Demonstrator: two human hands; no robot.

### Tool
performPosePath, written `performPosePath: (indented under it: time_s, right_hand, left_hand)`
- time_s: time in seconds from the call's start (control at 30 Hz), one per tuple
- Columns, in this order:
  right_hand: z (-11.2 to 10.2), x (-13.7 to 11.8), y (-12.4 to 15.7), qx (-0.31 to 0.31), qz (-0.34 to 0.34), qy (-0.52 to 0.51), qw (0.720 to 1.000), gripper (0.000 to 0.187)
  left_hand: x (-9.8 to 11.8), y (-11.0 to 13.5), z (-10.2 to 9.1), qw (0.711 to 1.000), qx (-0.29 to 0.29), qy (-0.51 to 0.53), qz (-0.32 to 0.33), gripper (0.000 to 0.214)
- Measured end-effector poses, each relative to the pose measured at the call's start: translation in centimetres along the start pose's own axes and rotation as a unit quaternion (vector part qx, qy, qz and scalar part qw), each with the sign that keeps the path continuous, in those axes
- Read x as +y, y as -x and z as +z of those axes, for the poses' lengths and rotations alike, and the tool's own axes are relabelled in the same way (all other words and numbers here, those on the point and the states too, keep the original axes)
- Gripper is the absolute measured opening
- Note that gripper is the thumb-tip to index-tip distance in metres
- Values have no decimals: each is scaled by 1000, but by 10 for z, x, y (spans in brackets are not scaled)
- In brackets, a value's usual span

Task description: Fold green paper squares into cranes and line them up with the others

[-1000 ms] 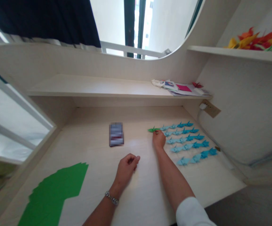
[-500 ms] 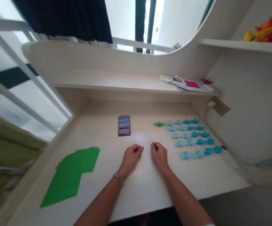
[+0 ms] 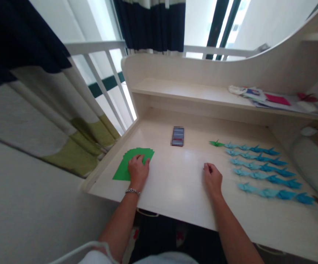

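My left hand (image 3: pixel 138 172) lies over the fanned stack of green paper sheets (image 3: pixel 122 169) at the left of the desk, fingers spread and bent onto the top sheets. It holds no sheet clear of the stack. On the bare desk right of centre rests my right hand (image 3: pixel 213 179), its fingers curled closed with nothing showing in them. Farther right, rows of folded blue paper cranes (image 3: pixel 281 194) shade from light to darker blue. A single green paper crane (image 3: pixel 216 143) sits at the left end of the farthest row.
A phone-sized dark rectangle (image 3: pixel 178 136), blurred out, lies toward the back of the desk (image 3: pixel 172 183). Above it runs a shelf (image 3: pixel 186 90) with papers and a pink card (image 3: pixel 277 99). A white railing (image 3: pixel 101 77) and curtains (image 3: pixel 73 110) border the left side.
The view has swung left. My left hand has moved from mid-desk leftward onto the green sheets, and its fingers have opened. My right hand stays curled near the same spot on the desk.
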State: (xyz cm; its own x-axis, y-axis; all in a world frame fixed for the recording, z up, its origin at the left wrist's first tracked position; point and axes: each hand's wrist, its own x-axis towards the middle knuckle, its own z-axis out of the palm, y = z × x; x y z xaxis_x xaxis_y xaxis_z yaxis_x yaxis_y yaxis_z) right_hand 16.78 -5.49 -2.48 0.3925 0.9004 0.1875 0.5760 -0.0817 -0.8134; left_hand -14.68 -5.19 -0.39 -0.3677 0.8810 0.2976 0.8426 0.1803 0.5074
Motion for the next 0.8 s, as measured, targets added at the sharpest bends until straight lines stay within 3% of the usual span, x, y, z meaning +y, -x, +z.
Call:
performPosePath:
  time_s: [0.13,0.43,0.8]
  right_hand:
    - [-1,0,0,0,-3,-6,1000,48]
    - [-1,3,-1,-5,-10,-8,1000,42]
    - [-2,1,-2,-10,-8,-5,1000,45]
  left_hand:
    - [-14,-4,-4,992,6,-118,-42,42]
    - [-16,-1,0,994,9,-84,-70,35]
    - [-15,1,-1,996,21,-70,-50,27]
